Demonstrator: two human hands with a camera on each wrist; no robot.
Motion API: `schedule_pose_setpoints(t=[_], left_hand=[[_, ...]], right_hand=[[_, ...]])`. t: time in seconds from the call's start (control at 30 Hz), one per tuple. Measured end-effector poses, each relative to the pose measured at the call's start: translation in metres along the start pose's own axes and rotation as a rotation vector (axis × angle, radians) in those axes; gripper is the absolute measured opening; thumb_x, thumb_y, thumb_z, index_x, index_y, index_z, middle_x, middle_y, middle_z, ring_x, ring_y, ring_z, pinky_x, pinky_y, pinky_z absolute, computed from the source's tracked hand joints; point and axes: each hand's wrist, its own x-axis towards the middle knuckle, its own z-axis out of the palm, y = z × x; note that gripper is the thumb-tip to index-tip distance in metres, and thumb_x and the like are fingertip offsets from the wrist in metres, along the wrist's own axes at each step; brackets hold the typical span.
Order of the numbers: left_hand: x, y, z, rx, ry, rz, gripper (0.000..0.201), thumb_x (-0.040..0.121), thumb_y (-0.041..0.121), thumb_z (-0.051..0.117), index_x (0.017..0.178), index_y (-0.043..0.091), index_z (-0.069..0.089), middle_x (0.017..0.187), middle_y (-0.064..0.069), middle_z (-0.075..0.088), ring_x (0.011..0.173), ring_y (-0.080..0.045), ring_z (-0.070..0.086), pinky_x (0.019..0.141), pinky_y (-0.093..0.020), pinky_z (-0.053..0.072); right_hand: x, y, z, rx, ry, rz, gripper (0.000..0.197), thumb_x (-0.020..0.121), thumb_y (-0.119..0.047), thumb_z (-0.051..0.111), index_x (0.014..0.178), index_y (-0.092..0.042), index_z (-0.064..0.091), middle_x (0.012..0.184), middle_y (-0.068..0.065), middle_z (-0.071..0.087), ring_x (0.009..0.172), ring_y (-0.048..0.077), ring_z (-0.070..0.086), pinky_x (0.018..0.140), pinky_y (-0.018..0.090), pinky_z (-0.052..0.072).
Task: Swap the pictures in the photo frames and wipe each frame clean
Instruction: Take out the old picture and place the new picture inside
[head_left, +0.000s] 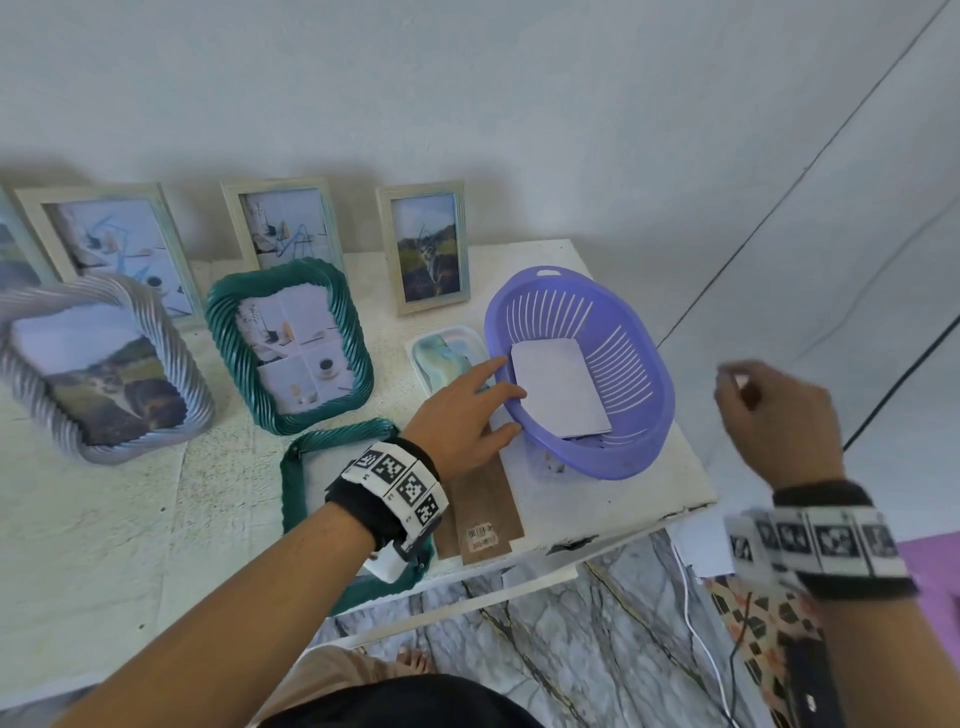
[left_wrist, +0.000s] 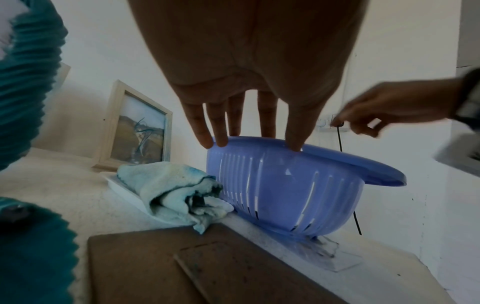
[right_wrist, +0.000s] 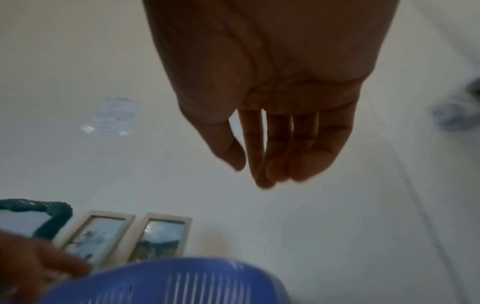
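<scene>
Ribbed teal frame (head_left: 291, 345) stands upright; left hand (head_left: 462, 415) touches slotted plastic basket (head_left: 623, 415).

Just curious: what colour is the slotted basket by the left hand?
Purple-blue basket; it shows best in the head view.

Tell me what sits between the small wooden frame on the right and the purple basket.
A folded bluish cloth on a white tray lies between the wooden frame and the purple basket, clearest in the left wrist view.

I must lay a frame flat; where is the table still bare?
Bare tabletop lies near the front edge, left of the flat green ribbed frame. Crowded: between the purple slotted plastic basket, brown backing board and standing frames.
</scene>
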Motion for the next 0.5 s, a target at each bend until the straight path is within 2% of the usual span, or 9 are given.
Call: schedule_pose_setpoints(t=[0.07,0.17,0.27,0.33,0.37,0.43,0.5], left_hand=[[-0.001,-0.001,0.002,-0.019,0.003,0.001,0.042,0.095,0.040,0.056,0.134,0.027,0.051,0.158,-0.003,0.026,0.134,-0.026,0.043,0.103,-0.038,0.041],[-0.001,0.000,0.003,-0.042,-0.033,-0.025,0.044,0.094,0.038,0.056,0.136,0.027,0.048,0.160,0.000,0.021,0.121,-0.023,0.055,0.093,-0.036,0.049],[-0.001,0.000,0.001,-0.036,-0.065,-0.040,0.044,0.094,0.039,0.055,0.137,0.029,0.045,0.161,0.003,0.016,0.099,-0.022,0.065,0.081,-0.034,0.053],[-0.001,0.001,0.000,-0.028,-0.078,-0.054,0.045,0.094,0.038,0.056,0.137,0.030,0.044,0.161,0.005,0.013,0.097,-0.021,0.065,0.078,-0.033,0.053],[-0.002,0.002,-0.001,-0.024,-0.082,-0.058,0.045,0.094,0.038,0.056,0.137,0.030,0.043,0.161,0.005,0.013,0.099,-0.021,0.064,0.078,-0.033,0.052],[-0.002,0.004,-0.002,-0.018,-0.082,-0.054,0.046,0.094,0.036,0.056,0.138,0.029,0.043,0.162,0.005,0.013,0.103,-0.022,0.062,0.077,-0.030,0.050],[-0.003,0.006,-0.003,-0.018,-0.080,-0.051,0.047,0.094,0.035,0.056,0.139,0.029,0.043,0.162,0.005,0.012,0.106,-0.022,0.061,0.075,-0.027,0.046]], right_hand=[[0.033,-0.028,-0.009,-0.039,-0.057,-0.149,0.025,0.093,-0.030,0.054,0.111,-0.019,0.067,0.071,0.001,0.065,0.076,0.029,0.063,0.076,0.035,0.049],[0.079,-0.075,0.009,-0.121,-0.302,-0.333,0.035,0.090,-0.036,0.057,0.123,-0.028,0.060,0.096,0.002,0.071,0.100,0.027,0.062,0.087,0.036,0.048],[0.110,-0.117,0.056,-0.385,-0.606,-0.482,0.059,0.090,-0.041,0.060,0.144,-0.027,0.041,0.135,0.001,0.056,0.126,0.023,0.049,0.099,0.033,0.039],[0.121,-0.130,0.097,-0.529,-0.756,-0.503,0.079,0.085,-0.047,0.067,0.150,-0.024,0.028,0.150,0.002,0.042,0.136,0.024,0.040,0.105,0.036,0.037],[0.124,-0.130,0.117,-0.586,-0.791,-0.509,0.087,0.080,-0.050,0.072,0.150,-0.022,0.028,0.149,0.004,0.042,0.134,0.027,0.043,0.104,0.039,0.040],[0.126,-0.124,0.146,-0.717,-0.781,-0.551,0.092,0.067,-0.057,0.078,0.142,-0.021,0.038,0.134,0.008,0.056,0.116,0.031,0.057,0.091,0.045,0.052],[0.126,-0.116,0.163,-0.742,-0.737,-0.582,0.092,0.064,-0.059,0.079,0.138,-0.019,0.040,0.120,0.011,0.061,0.103,0.033,0.062,0.081,0.046,0.055]])
